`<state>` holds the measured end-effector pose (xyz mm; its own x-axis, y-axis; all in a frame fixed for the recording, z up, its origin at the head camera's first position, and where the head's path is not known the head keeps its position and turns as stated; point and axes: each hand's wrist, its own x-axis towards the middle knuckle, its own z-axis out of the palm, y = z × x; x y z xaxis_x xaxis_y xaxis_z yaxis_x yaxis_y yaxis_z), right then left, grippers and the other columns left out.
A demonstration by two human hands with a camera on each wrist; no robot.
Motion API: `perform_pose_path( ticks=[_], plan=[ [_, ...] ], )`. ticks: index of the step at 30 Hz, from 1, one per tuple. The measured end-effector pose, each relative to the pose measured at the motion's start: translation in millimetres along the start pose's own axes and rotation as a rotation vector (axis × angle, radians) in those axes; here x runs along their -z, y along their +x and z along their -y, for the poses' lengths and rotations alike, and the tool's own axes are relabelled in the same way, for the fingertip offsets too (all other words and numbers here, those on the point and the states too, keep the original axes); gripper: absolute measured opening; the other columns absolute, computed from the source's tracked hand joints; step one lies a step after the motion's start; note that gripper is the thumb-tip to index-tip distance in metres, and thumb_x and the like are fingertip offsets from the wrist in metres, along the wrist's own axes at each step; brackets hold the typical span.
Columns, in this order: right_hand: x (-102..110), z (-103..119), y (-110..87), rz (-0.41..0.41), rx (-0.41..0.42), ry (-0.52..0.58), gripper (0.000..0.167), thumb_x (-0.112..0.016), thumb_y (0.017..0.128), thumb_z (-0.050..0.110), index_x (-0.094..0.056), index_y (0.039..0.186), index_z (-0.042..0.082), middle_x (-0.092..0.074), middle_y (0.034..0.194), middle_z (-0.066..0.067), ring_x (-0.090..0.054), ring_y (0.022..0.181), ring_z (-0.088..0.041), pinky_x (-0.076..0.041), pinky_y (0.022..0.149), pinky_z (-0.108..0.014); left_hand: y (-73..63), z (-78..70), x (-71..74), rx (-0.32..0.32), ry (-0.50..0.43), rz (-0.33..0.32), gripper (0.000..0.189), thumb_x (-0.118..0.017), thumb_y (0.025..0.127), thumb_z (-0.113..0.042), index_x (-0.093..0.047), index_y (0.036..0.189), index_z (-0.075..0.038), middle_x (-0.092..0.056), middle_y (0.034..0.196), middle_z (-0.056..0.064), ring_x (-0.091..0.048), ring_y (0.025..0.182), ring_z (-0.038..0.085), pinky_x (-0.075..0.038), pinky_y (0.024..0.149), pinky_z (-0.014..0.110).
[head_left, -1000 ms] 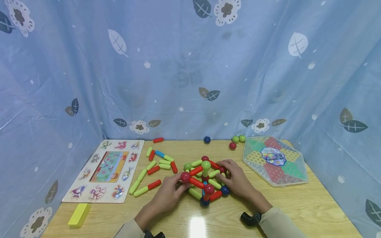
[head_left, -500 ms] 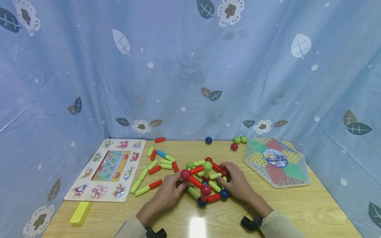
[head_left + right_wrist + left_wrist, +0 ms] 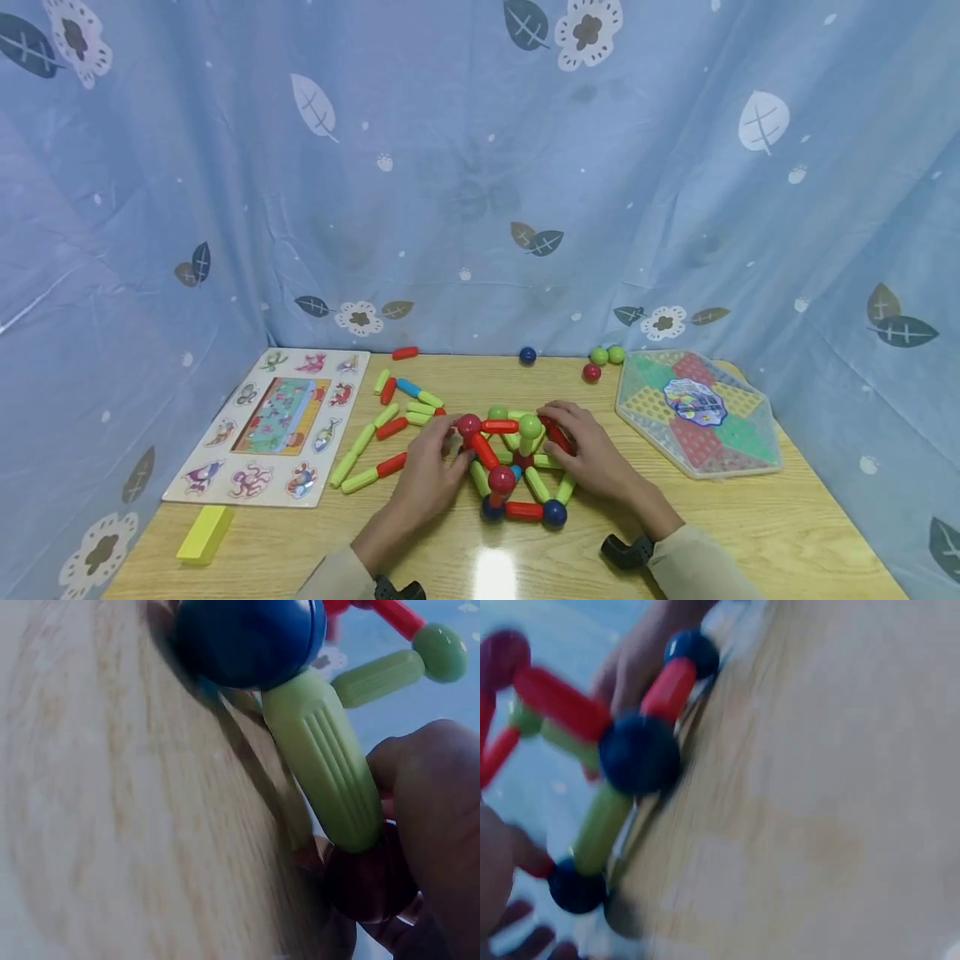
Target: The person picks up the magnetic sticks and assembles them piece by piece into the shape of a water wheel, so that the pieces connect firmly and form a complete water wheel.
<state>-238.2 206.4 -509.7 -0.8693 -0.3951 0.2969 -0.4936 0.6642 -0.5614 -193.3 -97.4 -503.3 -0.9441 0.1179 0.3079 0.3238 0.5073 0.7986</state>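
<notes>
A structure of magnetic building sticks and balls (image 3: 524, 509) sits on the wooden table, built from red and light green sticks with red, green and dark blue balls. At its left side my left hand (image 3: 429, 471) grips it, the thumb by a dark blue ball (image 3: 577, 886) low on the frame. My right hand (image 3: 592, 450) grips the right side, its thumb and fingers around a dark red ball (image 3: 371, 877) at the end of a light green stick (image 3: 326, 761). Uprights carry a green ball (image 3: 529, 427) and a red ball (image 3: 502, 480) on top. The hands hide parts of both sides.
Loose sticks (image 3: 360, 446) lie left of the structure. Along the back are a blue ball (image 3: 527, 356), a red ball (image 3: 592, 372) and two green balls. A picture puzzle board (image 3: 210, 450) and yellow block (image 3: 205, 536) lie left, a clear hexagonal box (image 3: 701, 414) right.
Both hands have turned the structure clockwise as seen from above: its front blue ball has moved left and the right-hand blue ball has come toward the front. The head view has shifted slightly.
</notes>
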Motion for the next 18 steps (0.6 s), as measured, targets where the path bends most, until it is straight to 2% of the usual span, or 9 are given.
perform_pose_path(
  ticks=[2,4,5,7,9,12,14,16,18],
  plan=[
    [-0.1,-0.9,-0.1,0.004,0.014,0.003,0.049,-0.075,0.102,0.014,-0.063,0.150,0.012,-0.058,0.157,-0.013,-0.054,0.145,-0.040,-0.049,0.116,-0.064,-11.2,-8.4,1.2,0.091,-0.042,-0.016,0.045,-0.072,0.093,0.002,-0.063,0.135,-0.008,-0.065,0.124,0.011,-0.065,0.104,0.022,-0.060,0.088,0.031],
    [0.3,-0.9,-0.4,-0.021,0.015,0.005,0.048,-0.075,0.101,0.011,-0.065,0.147,0.011,-0.059,0.155,-0.015,-0.055,0.145,-0.041,-0.049,0.115,-0.064,-23.5,-16.0,1.4,0.139,-0.091,0.037,0.047,-0.070,0.087,0.002,-0.060,0.132,-0.006,-0.061,0.118,0.012,-0.061,0.098,0.020,-0.057,0.080,0.026],
    [0.5,-0.4,-0.6,-0.037,0.014,0.003,0.047,-0.076,0.100,0.010,-0.066,0.146,0.011,-0.060,0.154,-0.015,-0.056,0.144,-0.041,-0.050,0.114,-0.064,-28.8,-19.0,0.5,0.138,-0.103,0.083,0.047,-0.072,0.086,-0.001,-0.059,0.131,-0.007,-0.060,0.117,0.010,-0.060,0.097,0.019,-0.056,0.079,0.024],
    [0.9,1.1,-0.5,-0.058,0.008,-0.016,0.046,-0.076,0.098,0.009,-0.067,0.143,0.011,-0.062,0.151,-0.014,-0.059,0.141,-0.038,-0.051,0.113,-0.061,-36.1,-22.8,-3.1,0.093,-0.076,0.186,0.045,-0.077,0.089,-0.009,-0.060,0.131,-0.010,-0.058,0.115,0.005,-0.059,0.097,0.016,-0.054,0.079,0.023],
    [1.3,2.3,-0.5,-0.061,-0.007,-0.034,0.044,-0.077,0.097,0.012,-0.067,0.140,0.012,-0.064,0.145,-0.012,-0.063,0.131,-0.032,-0.055,0.107,-0.054,-39.0,-24.0,-7.6,0.020,-0.014,0.242,0.042,-0.082,0.093,-0.018,-0.063,0.130,-0.014,-0.057,0.115,0.000,-0.058,0.099,0.014,-0.053,0.081,0.024],
    [4.3,2.2,-3.3,-0.054,-0.058,-0.050,0.036,-0.079,0.096,0.019,-0.068,0.131,0.015,-0.065,0.129,-0.006,-0.063,0.107,-0.020,-0.057,0.090,-0.038,-36.6,-20.9,-12.0,-0.046,0.045,0.234,0.032,-0.083,0.097,-0.021,-0.067,0.124,-0.017,-0.058,0.113,-0.004,-0.058,0.098,0.011,-0.052,0.081,0.023],
    [8.4,0.4,-6.5,-0.054,-0.097,-0.050,0.027,-0.081,0.097,0.022,-0.068,0.120,0.016,-0.063,0.114,-0.002,-0.056,0.091,-0.014,-0.050,0.077,-0.031,-32.6,-17.7,-11.6,-0.061,0.028,0.218,0.026,-0.082,0.098,-0.016,-0.069,0.121,-0.015,-0.061,0.111,-0.003,-0.060,0.096,0.010,-0.052,0.077,0.022],
    [13.8,-2.3,-9.9,-0.055,-0.125,-0.051,0.019,-0.082,0.098,0.025,-0.067,0.107,0.018,-0.059,0.099,0.002,-0.051,0.081,-0.010,-0.045,0.071,-0.026,-27.8,-14.2,-9.6,-0.069,0.003,0.205,0.024,-0.080,0.099,-0.010,-0.071,0.121,-0.012,-0.063,0.108,-0.001,-0.060,0.090,0.009,-0.052,0.072,0.020],
    [19.0,-4.8,-12.5,-0.039,-0.134,-0.050,0.019,-0.081,0.099,0.025,-0.064,0.094,0.021,-0.054,0.085,0.006,-0.048,0.073,-0.008,-0.041,0.066,-0.025,-22.3,-10.5,-7.3,-0.075,-0.005,0.183,0.024,-0.078,0.099,-0.005,-0.072,0.121,-0.009,-0.064,0.108,0.000,-0.058,0.087,0.007,-0.052,0.070,0.020]
  ],
)
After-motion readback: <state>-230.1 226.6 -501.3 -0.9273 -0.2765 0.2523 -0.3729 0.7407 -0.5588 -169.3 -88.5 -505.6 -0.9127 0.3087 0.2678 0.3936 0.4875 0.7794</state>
